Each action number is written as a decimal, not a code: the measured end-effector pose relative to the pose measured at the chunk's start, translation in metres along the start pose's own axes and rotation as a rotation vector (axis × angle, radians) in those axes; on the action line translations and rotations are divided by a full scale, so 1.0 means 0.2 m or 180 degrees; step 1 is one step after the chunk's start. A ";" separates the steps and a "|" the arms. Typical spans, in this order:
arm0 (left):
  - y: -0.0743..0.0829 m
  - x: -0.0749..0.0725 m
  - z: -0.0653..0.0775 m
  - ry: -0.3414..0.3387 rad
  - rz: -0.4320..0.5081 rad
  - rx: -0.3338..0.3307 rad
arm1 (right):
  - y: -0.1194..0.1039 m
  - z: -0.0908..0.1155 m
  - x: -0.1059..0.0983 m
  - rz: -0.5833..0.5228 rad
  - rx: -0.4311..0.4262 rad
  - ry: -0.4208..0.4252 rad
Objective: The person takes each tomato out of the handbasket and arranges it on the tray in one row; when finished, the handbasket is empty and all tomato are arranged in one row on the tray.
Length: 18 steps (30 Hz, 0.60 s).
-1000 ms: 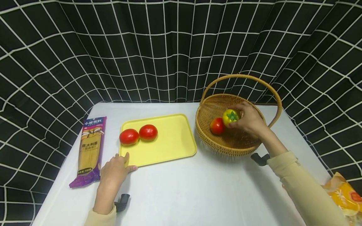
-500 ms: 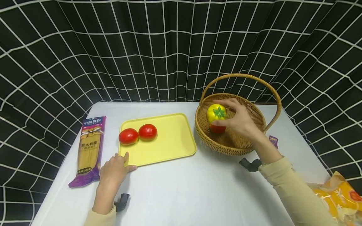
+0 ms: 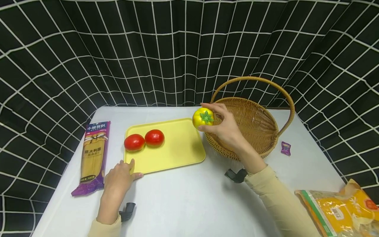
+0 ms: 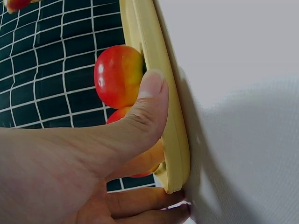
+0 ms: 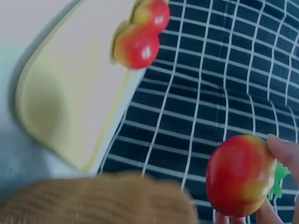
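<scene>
in midair by the tray (image 3: 177, 144), the tomato (image 3: 202, 118) is pinched in the right hand (image 3: 225, 126); the left hand (image 3: 119, 177) grips the near-left corner. its glossy skin could slip; let go too high, the tomato could roll into the red pair (image 3: 155, 138).

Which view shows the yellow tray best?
Head view: the yellow tray shows nearly whole there, though the left hand covers one corner. The left wrist shows just a strip of its edge; the right wrist crops one end.
</scene>
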State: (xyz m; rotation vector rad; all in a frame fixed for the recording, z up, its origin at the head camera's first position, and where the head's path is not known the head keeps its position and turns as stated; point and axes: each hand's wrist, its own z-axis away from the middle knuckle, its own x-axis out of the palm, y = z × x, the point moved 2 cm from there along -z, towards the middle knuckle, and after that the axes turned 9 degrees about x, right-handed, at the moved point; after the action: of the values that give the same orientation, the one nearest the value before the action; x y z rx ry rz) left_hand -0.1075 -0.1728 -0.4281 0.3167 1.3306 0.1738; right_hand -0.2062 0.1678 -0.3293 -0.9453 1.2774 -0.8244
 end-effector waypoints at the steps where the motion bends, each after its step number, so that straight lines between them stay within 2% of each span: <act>1: 0.00 0.00 0.00 0.0001 0.0003 -0.0001 | -0.01 -0.01 0.03 -0.0032 -0.0003 -0.0015; 8: -0.01 0.00 0.00 -0.0015 0.0011 -0.0007 | -0.06 -0.06 0.24 -0.0044 -0.0135 -0.0064; 18: -0.01 0.00 -0.01 0.0006 -0.0004 -0.0001 | -0.03 -0.18 0.43 -0.0221 0.0100 0.0023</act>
State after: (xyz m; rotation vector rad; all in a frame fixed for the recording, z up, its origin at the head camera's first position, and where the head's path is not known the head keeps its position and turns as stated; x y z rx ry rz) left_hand -0.1099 -0.1741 -0.4287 0.3156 1.3327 0.1733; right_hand -0.2313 0.0828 -0.3593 -0.9668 1.2400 -0.9001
